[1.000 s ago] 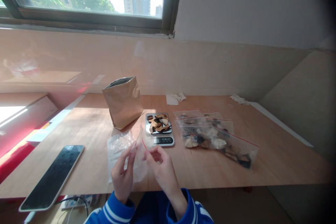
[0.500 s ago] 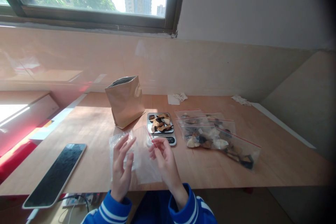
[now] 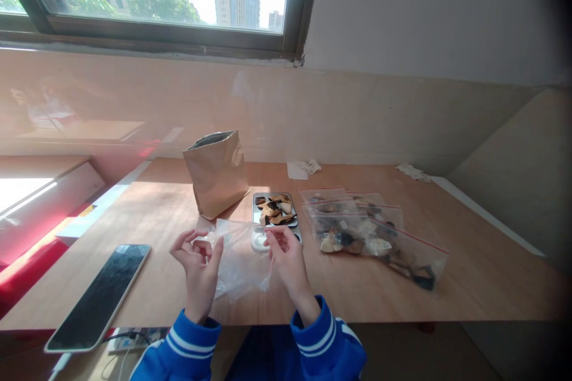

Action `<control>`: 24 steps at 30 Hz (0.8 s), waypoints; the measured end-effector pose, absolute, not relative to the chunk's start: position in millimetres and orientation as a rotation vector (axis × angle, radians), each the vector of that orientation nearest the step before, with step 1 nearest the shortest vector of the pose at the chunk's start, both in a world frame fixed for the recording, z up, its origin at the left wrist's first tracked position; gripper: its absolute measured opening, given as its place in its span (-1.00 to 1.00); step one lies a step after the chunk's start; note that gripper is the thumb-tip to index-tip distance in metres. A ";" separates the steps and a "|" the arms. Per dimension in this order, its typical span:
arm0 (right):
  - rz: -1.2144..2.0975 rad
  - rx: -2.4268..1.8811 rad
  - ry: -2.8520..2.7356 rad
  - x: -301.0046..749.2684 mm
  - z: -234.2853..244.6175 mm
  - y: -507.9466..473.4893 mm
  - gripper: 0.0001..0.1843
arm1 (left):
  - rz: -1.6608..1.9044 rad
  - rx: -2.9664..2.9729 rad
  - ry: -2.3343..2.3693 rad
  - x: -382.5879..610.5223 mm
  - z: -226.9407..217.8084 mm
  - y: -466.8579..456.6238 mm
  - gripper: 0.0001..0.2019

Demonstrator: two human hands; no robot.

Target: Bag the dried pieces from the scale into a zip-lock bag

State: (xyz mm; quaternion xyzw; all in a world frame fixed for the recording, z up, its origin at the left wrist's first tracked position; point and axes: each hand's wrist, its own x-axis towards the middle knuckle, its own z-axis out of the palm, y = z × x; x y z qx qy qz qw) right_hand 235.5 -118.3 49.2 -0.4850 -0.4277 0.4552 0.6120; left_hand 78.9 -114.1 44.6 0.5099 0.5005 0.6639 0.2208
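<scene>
An empty clear zip bag (image 3: 241, 259) hangs between my two hands just above the wooden table (image 3: 469, 274). My left hand (image 3: 196, 265) pinches its left top corner. My right hand (image 3: 288, 256) pinches its right top edge. Right behind the bag stands a small digital scale (image 3: 276, 214) carrying brown and dark dried pieces. To the right of the scale lie several filled zip bags (image 3: 370, 235) with red seal strips. An open brown paper pouch (image 3: 217, 172) stands left of the scale.
A smartphone (image 3: 100, 294) lies face up at the table's front left. Crumpled tissues (image 3: 304, 168) sit at the back, another scrap (image 3: 413, 171) at the far right. A window runs above the back wall. Cables lie below the table edge.
My left hand has gone from flat, spread fingers to a pinch on the bag's left corner. Both hands moved apart, and the bag now hangs stretched between them.
</scene>
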 end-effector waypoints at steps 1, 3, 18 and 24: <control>1.039 -1.125 -0.972 235.5 48.4 -116.5 -0.65 | 1.859 1.496 1.408 77.2 42.7 -113.9 -0.47; 1.045 -1.122 -0.957 233.8 46.4 -114.2 -0.65 | 1.850 1.668 1.439 74.6 37.3 -114.8 -0.51; 1.096 -1.066 -0.998 219.7 45.5 -109.9 -0.65 | 1.563 2.521 1.388 96.9 28.5 -115.5 -0.46; 0.989 -1.195 -1.011 226.5 32.6 -105.3 -0.66 | 1.906 2.402 1.245 88.8 37.3 -109.4 -0.74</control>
